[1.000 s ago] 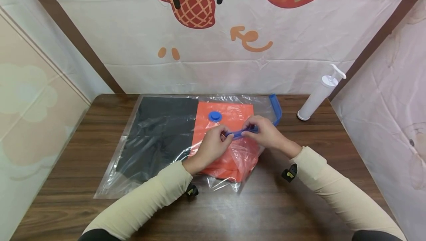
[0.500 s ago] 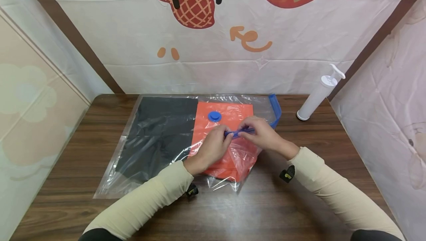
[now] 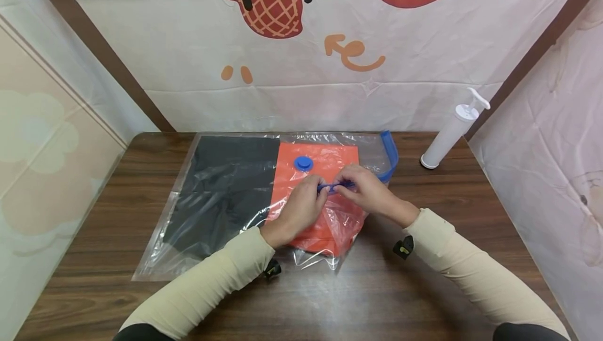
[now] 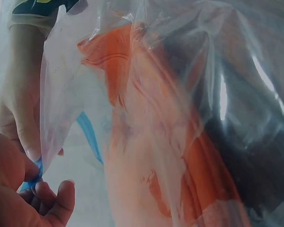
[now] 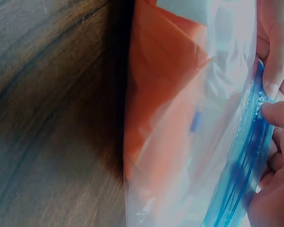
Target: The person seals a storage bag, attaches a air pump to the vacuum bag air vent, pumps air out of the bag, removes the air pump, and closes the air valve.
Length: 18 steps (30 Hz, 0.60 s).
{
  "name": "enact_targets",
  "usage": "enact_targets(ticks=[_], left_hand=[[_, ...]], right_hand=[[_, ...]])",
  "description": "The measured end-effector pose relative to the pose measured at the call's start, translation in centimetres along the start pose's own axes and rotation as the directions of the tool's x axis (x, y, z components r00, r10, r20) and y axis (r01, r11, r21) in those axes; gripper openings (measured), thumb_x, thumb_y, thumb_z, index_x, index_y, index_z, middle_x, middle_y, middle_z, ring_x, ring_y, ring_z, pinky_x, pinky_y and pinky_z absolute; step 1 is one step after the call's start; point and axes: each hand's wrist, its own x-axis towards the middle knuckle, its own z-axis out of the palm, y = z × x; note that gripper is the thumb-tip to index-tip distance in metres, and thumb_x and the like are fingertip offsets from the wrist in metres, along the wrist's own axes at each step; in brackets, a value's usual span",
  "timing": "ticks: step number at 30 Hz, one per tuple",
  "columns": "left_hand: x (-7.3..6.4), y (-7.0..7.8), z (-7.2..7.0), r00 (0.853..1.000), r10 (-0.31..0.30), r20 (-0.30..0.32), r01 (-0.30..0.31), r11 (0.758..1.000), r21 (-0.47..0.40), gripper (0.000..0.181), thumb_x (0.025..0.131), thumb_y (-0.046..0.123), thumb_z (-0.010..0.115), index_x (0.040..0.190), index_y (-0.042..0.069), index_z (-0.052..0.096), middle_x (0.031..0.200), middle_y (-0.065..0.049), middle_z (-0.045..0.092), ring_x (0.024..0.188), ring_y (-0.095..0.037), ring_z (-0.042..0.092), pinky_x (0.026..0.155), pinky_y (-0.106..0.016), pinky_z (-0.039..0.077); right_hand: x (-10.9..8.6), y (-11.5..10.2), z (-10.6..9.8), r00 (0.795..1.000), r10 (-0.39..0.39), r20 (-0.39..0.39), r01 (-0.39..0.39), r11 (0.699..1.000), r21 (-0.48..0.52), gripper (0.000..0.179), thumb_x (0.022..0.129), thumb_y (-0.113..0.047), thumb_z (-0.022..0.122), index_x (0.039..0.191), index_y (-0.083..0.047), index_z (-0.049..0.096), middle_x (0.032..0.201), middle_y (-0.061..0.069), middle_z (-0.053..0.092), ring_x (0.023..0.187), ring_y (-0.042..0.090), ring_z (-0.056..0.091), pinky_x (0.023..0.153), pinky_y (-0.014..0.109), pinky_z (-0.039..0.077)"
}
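Observation:
A clear vacuum storage bag lies flat on the table, with folded black cloth on its left side and folded orange cloth on its right. A round blue valve sits over the orange part. The blue zip strip runs along the bag's right end, its near part lifted and folded over the orange cloth. My left hand pinches the strip's near end between thumb and fingers. Close beside it, my right hand pinches the same strip, thumb tips almost meeting. Fingers hide part of the strip.
A white hand pump with a T-handle stands at the back right of the wooden table. A printed cloth backdrop rises behind the table's rear edge, with further cloth at both sides.
My right hand has slid left along the blue zip strip, closer to the left hand. The left hand keeps its pinch in nearly the same place.

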Motion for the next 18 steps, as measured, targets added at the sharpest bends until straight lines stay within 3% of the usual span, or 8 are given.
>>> enact_targets(ticks=[11,18], left_hand=[[-0.2,-0.1,0.5,0.998,0.045,-0.045,-0.046,0.999,-0.007,0.006,0.1,0.001,0.058,0.094,0.0,0.056,0.087,-0.009,0.055,0.08,-0.023,0.055,0.073,-0.038,0.051],[-0.1,0.1,0.4,0.999,0.033,-0.044,-0.032,0.999,0.011,0.007,0.101,0.004,0.058,0.095,0.001,0.056,0.088,-0.008,0.055,0.08,-0.022,0.055,0.072,-0.037,0.05]], right_hand=[[-0.3,-0.8,1.0,1.0,0.001,-0.009,-0.003,0.982,-0.189,0.007,0.093,-0.01,0.071,0.097,-0.007,0.066,0.091,0.003,0.067,0.086,0.021,0.058,0.075,0.038,0.041],[-0.3,-0.9,1.1,0.999,0.027,-0.028,-0.032,0.984,-0.176,0.006,0.093,-0.009,0.072,0.096,-0.009,0.066,0.091,0.001,0.068,0.087,0.02,0.06,0.076,0.038,0.039]])
